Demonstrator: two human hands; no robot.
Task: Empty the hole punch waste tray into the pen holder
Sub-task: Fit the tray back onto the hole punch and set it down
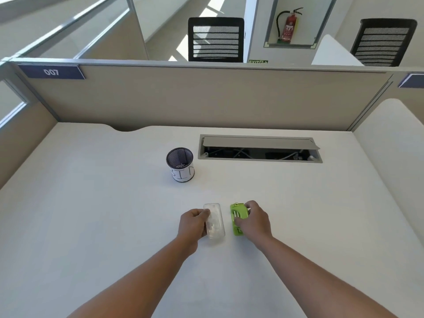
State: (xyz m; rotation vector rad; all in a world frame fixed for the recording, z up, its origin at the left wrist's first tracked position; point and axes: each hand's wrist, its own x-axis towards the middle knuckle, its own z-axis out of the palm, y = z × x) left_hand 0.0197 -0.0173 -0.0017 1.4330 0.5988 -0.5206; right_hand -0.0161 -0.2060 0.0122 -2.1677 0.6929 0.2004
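A clear plastic waste tray point(215, 222) lies on the white desk, detached from the punch, with pale bits inside it. My left hand point(192, 224) grips its left side. Just to its right sits the green hole punch point(238, 219), and my right hand point(254, 220) is closed over its right side. The black mesh pen holder point(180, 165), with a white label around its lower half, stands upright farther back and to the left, apart from both hands. Some small scraps show at its bottom.
An open cable hatch point(260, 149) is set into the desk point(91, 203) behind the punch, right of the pen holder. Beige partition walls point(206, 99) close the back and sides. Office chairs stand beyond the partition.
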